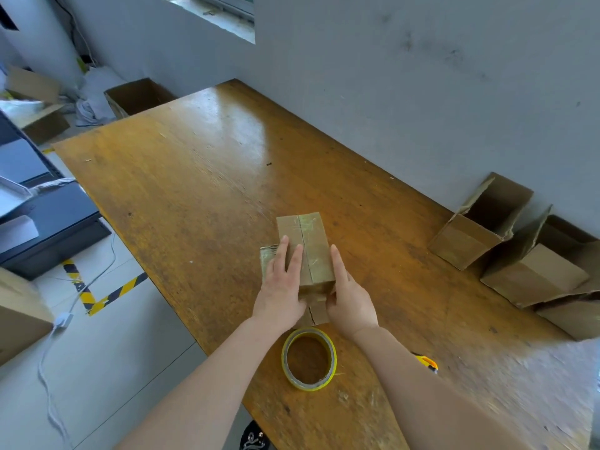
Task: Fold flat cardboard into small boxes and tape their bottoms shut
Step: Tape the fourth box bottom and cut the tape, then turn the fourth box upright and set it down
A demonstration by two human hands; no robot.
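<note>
Bare forearms reach over a worn, glossy wooden table set against a scuffed grey wall. Both hands press flat, fingers extended, on a small cardboard box mid-table: left hand on its taped top, right hand along its side. Two open boxes stand by the wall. A yellow-edged tape roll lies just nearer; a yellow tool is half hidden behind the right arm.

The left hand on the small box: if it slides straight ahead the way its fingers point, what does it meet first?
Nothing soon, probably. The left hand lies flat on the taped box, fingers pointing away toward the far table end. Past the box edge, only bare wood shows along that line; depth is uncertain.
</note>
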